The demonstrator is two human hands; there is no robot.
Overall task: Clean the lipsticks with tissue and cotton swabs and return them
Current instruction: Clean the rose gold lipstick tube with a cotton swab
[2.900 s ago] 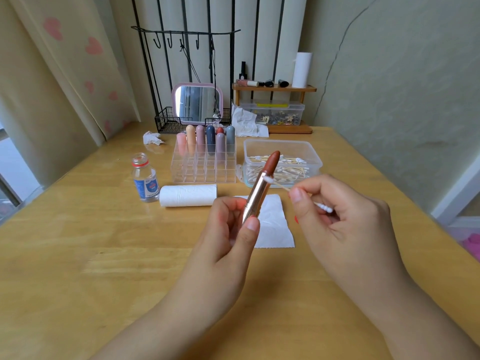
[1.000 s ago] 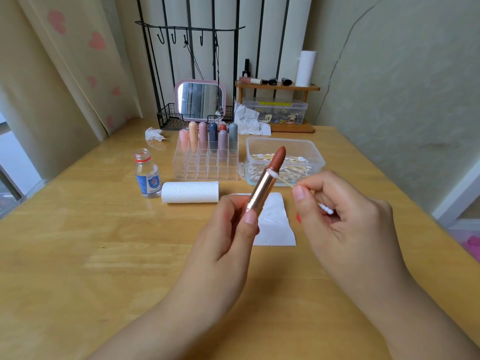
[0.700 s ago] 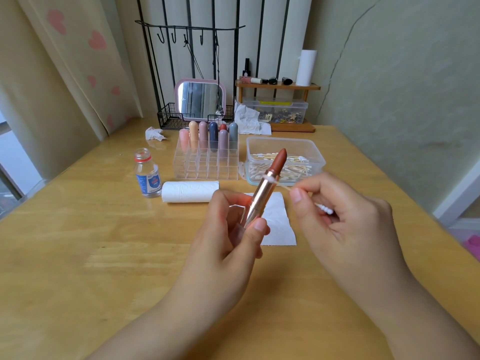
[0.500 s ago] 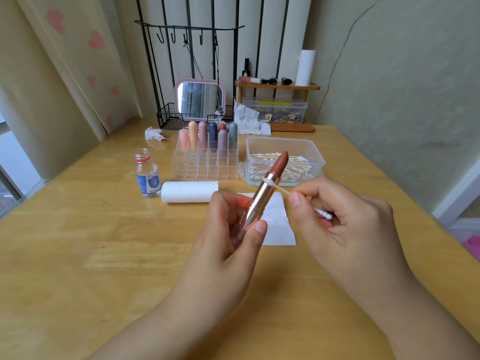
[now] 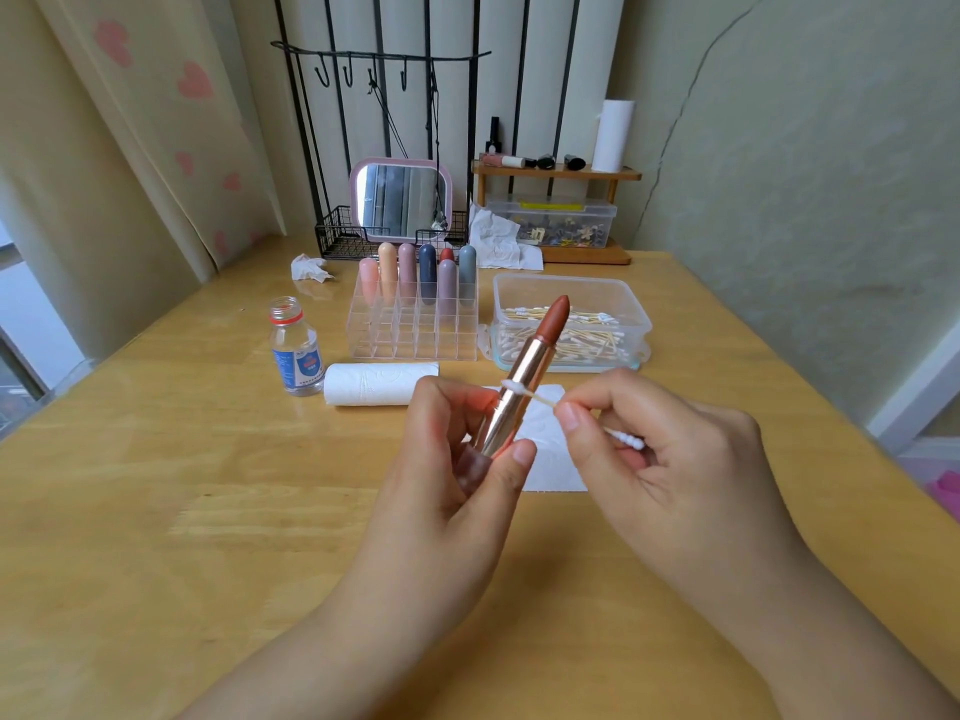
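Head view: our left hand [image 5: 457, 475] grips lipstick [image 5: 524, 376], right hand [image 5: 649, 459] pinches cotton swab [image 5: 524, 392]; pressing hard could snap the exposed stick.

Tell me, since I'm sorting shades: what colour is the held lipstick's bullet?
Brownish terracotta red, on the lipstick in the left hand; the head view shows it.

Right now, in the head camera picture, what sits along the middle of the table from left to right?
Small bottle → tissue roll → clear lipstick organizer → tub of cotton swabs.
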